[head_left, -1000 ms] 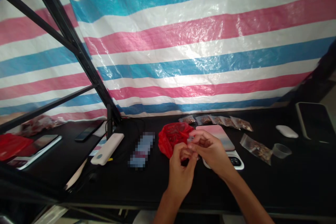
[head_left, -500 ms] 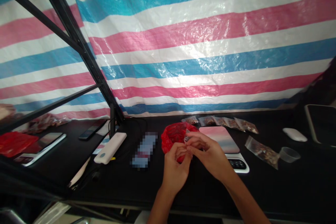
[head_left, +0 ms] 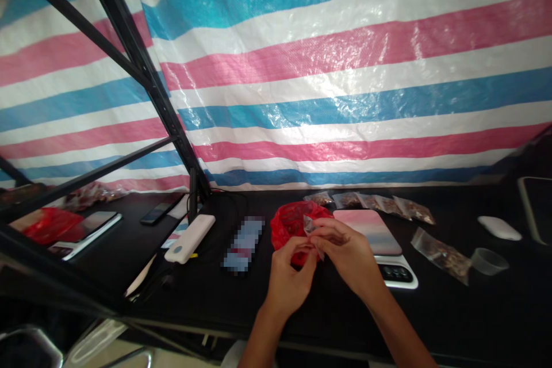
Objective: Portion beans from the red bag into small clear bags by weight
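L hand [head_left: 290,282], R hand [head_left: 347,256] pinch clear bag [head_left: 309,225].

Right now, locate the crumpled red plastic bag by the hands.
In the head view, the crumpled red plastic bag lies on the black tabletop directly behind the left hand and the right hand, just left of the pink-and-blue flat case.

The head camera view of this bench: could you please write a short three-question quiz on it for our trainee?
1. True or false: a small clear plastic bag shows at the fingers of the right hand, with a red plastic bag behind it.
2. Which is nearer the clear plastic cup: the white computer mouse or the white power bank?
3. Fill the gap: the row of small clear bags beyond the hands holds ____ pieces.

Key: 1 true; 2 the white computer mouse; 3 brown.
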### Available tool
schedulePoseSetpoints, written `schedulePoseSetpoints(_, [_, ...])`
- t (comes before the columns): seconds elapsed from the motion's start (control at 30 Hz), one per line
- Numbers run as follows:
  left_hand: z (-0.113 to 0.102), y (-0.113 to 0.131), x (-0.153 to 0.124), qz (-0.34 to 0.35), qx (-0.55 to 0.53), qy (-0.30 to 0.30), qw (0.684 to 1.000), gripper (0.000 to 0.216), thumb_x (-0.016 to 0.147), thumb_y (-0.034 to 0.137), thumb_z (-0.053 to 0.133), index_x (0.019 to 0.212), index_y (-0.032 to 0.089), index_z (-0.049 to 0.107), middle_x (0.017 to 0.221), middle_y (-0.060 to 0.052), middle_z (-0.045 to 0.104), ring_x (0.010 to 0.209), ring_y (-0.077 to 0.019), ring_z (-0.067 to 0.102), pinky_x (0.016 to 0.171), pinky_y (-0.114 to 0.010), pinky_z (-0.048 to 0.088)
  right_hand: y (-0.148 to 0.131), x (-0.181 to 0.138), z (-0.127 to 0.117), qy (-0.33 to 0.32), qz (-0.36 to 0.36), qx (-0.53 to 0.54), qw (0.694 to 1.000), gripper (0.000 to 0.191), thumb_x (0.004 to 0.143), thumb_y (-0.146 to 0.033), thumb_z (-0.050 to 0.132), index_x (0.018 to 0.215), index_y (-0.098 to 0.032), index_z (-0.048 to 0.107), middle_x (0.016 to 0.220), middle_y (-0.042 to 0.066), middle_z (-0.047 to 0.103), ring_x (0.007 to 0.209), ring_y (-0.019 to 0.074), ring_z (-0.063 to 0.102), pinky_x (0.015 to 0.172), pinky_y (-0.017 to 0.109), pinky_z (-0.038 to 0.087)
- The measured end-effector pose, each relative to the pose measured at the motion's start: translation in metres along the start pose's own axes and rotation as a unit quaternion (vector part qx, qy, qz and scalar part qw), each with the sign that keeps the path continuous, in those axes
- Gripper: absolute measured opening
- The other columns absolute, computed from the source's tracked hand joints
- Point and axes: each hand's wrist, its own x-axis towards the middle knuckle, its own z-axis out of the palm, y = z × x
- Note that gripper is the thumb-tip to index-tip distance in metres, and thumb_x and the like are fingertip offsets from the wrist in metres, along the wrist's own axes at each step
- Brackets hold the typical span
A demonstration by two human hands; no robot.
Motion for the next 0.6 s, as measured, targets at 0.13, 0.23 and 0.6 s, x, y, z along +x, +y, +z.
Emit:
schedulePoseSetpoints(0.13, [-0.0014,-0.0013,0.0,0.004,0.026,0.022,0.999,0.013,0.09,0.029,0.069,0.098,0.019,0.072,0.089,-0.005,0.079,0.082,-0.0185,0.076,0.081,-0.03,0.062,0.0045,-0.0008,0.0028,-0.004,-0.015,-0.023,1.0,0.036,0.066,-0.042,0.088,0.095,-0.024,0.076,0.082,0.004,0.078,0.078,0.0229,0.075,0.066,0.032,0.062])
schedulePoseSetpoints(0.23, [-0.0008,-0.0037,0.0002,0.015,0.029,0.028,0.999,0.015,0.09,0.029,0.069,0.101,0.019,0.072,0.091,-0.005,0.079,0.084,-0.0187,0.076,0.081,-0.03,0.062,0.0059,-0.0012,0.005,0.0,-0.037,-0.04,0.999,0.037,0.068,-0.043,0.087,0.098,-0.024,0.076,0.089,0.005,0.079,0.085,0.0227,0.075,0.079,0.034,0.062])
schedulePoseSetpoints(0.6, [-0.0012,-0.0006,0.0019,-0.007,-0.013,0.032,0.999,0.017,0.094,0.03,0.066,0.106,0.02,0.073,0.099,-0.006,0.08,0.092,-0.0199,0.077,0.086,-0.031,0.062,0.0054,-0.0026,0.0089,-0.014,-0.06,-0.026,0.998,0.037,0.072,-0.042,0.086,0.102,-0.024,0.073,0.092,0.005,0.078,0.086,0.0214,0.075,0.084,0.036,0.062])
